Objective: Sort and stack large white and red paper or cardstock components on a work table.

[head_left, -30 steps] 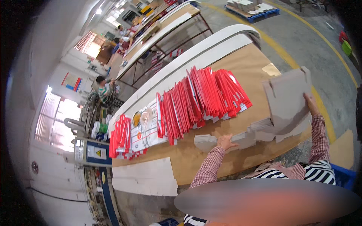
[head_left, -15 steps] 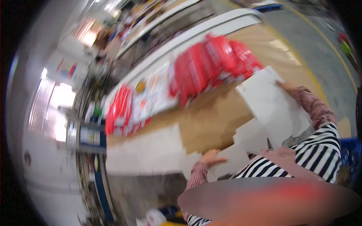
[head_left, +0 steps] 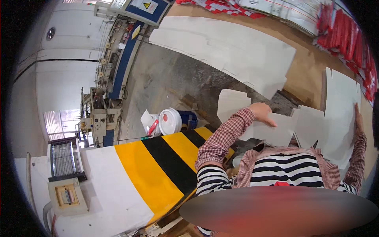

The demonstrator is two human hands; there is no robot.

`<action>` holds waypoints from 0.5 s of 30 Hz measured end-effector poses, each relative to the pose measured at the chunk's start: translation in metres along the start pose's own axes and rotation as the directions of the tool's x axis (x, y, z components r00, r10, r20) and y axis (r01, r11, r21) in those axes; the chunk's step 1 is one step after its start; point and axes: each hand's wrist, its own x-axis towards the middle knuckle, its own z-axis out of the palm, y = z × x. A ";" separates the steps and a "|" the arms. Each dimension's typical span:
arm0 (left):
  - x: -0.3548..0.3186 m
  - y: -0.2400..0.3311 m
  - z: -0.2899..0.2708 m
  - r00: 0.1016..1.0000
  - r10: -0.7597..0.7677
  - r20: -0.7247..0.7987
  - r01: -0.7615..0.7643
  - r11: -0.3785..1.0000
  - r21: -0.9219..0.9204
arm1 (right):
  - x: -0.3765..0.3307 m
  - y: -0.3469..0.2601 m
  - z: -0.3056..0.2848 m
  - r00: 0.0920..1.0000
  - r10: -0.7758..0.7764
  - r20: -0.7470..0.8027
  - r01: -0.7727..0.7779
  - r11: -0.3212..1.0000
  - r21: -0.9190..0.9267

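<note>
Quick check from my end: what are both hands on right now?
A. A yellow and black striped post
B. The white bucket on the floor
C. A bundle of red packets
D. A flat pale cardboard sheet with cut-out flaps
D. The left hand rests on one flap and the right hand on the far edge of the flat pale cardboard sheet, which spans across in front of the person's striped shirt.

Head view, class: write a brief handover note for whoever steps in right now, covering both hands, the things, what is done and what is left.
Left hand: grips the left flap of the flat white die-cut carton blank.
Right hand: palm pressed on its right side.
The blank is held lifted in front of the body.
More white blanks and red packs lie on the brown table.
Done: one blank picked up.
Left: still unfolded.
</note>
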 end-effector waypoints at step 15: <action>0.030 -0.130 -0.168 0.980 0.087 0.177 -0.085 0.996 -0.018 | -0.005 -0.192 0.115 0.970 0.213 -0.119 -0.190 0.966 0.176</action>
